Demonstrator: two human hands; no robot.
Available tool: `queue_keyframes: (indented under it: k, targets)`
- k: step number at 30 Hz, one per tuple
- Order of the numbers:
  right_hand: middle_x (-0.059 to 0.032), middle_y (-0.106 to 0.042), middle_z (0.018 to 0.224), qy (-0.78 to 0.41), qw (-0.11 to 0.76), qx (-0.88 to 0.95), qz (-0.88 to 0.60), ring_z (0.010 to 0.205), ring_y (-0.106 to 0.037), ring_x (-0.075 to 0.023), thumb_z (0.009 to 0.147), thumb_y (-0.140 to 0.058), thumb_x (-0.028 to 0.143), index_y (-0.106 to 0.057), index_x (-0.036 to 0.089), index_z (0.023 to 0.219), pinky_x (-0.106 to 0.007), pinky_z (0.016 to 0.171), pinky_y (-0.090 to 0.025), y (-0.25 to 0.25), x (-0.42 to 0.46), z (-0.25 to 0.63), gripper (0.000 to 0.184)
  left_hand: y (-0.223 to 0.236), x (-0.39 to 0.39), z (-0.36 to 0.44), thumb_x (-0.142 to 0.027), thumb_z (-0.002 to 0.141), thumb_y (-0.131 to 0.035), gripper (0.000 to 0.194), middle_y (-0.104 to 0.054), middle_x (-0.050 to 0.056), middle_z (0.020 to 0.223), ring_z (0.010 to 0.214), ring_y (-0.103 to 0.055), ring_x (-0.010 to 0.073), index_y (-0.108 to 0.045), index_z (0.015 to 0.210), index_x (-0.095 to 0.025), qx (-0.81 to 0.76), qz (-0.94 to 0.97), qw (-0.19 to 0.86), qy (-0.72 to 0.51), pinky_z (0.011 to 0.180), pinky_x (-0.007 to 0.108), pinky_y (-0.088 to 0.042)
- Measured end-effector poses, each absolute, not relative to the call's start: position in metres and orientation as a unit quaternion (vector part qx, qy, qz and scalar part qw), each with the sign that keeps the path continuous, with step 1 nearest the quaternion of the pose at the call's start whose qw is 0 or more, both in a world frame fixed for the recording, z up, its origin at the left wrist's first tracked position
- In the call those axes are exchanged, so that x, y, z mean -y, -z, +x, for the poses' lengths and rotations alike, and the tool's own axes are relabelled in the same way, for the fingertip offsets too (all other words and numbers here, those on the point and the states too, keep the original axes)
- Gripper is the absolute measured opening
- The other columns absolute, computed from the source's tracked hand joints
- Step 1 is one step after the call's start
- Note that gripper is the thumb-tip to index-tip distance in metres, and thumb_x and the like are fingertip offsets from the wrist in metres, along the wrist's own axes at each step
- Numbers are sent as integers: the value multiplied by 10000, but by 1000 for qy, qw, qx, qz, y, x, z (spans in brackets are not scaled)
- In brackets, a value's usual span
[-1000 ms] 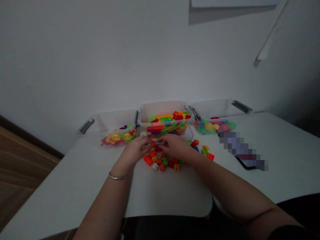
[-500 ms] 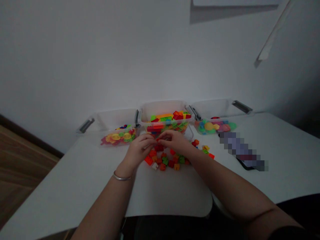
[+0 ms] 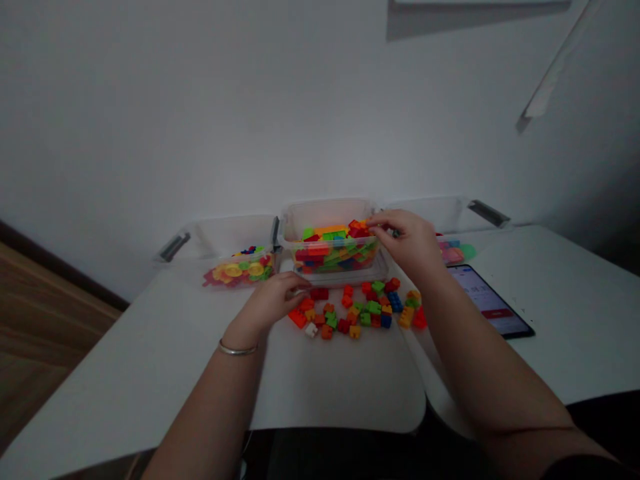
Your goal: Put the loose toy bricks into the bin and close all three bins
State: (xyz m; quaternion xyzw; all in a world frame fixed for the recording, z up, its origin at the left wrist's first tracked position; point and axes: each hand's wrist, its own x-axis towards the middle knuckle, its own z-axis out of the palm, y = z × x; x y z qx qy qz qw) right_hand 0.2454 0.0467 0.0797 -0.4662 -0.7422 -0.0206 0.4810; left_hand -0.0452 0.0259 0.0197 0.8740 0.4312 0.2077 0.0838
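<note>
My right hand (image 3: 413,243) is at the right rim of the middle clear bin (image 3: 330,275), its thumb and forefinger closed in a pinch beside red and orange bricks (image 3: 357,229) inside. What the pinch holds, if anything, I cannot make out. Low over the table, my left hand (image 3: 273,301) has its fingers curled together at the left edge of a spread of small toy bricks. A dark red brick (image 3: 319,293) lies just right of its fingertips. Any small thing in those fingers is hidden. Green bricks (image 3: 373,307) and a blue brick (image 3: 395,302) lie farther right.
A clear bin of mixed toy pieces (image 3: 235,272) stands left of the middle one. Another clear bin (image 3: 453,252) on the right is partly covered by my right hand. A phone (image 3: 493,300) lies at right, partly behind my forearm. A wall (image 3: 225,107) rises behind.
My right hand has left my left hand and moved right and away from me to the middle bin's rim, uncovering bricks. My left hand stays nearly in place.
</note>
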Motion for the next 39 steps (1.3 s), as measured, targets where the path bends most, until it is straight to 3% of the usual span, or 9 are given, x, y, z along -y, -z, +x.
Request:
queue_keyframes:
  k: [6,10,13,21,26,32,35,39]
  targets:
    - [-59,-740,1038,20,425,771,-474,994,-650,-201,883,-516,234,-741,208,933,-344,917,-465,-67,-58,243,232,-10,-30,-46,-200,883,-563,221,-718,75,967,884,-663,184,-716,1043,-197,-428,875,115,-193,812,307,-527]
    - [-73,-742,926,52,302,807,-505,870,-645,-214,913,-452,265,-730,187,861,-346,831,-427,-70,-55,235,293,-10,-31,-46,-196,891,-552,216,-718,78,984,911,-664,189,-717,1029,-194,-428,875,120,-191,838,314,-526]
    - [-74,-731,877,76,257,810,-522,815,-629,-213,938,-406,292,-716,182,849,-341,782,-394,-74,-52,233,341,-10,-30,-44,-200,892,-549,219,-718,79,981,909,-664,190,-716,1035,-190,-431,875,124,-184,834,314,-528]
    - [-103,-737,925,75,221,818,-526,844,-644,-236,948,-405,292,-718,164,914,-346,773,-394,-79,-47,231,340,-7,-29,-39,-186,877,-573,220,-723,78,977,874,-662,184,-705,1053,-180,-439,864,152,-194,796,306,-526]
    - [-93,-717,1099,59,312,809,-495,986,-637,-238,924,-454,265,-690,170,1074,-349,862,-428,-78,-44,231,296,-5,-31,-37,-170,863,-579,219,-724,69,951,835,-662,174,-712,1036,-187,-452,854,151,-208,760,286,-518]
    - [-107,-713,1015,86,378,803,-452,985,-611,-241,922,-454,250,-695,169,983,-365,908,-421,-86,-30,227,262,-10,-24,-27,-280,872,-598,196,-737,85,916,908,-656,253,-738,996,-224,-488,863,-20,-129,838,391,-470]
    - [-79,-716,964,55,355,825,-437,933,-623,-217,933,-453,270,-696,181,969,-325,855,-429,-89,-19,215,261,-12,-18,-19,-344,866,-614,202,-734,99,912,913,-655,290,-743,965,-226,-506,854,-65,-105,838,429,-452]
    - [-49,-725,970,-11,242,864,-441,895,-640,-204,924,-502,301,-704,214,966,-300,771,-437,-77,-12,192,224,-13,-12,-12,-348,873,-599,222,-723,114,935,891,-665,302,-743,979,-217,-521,846,-66,-91,801,429,-464]
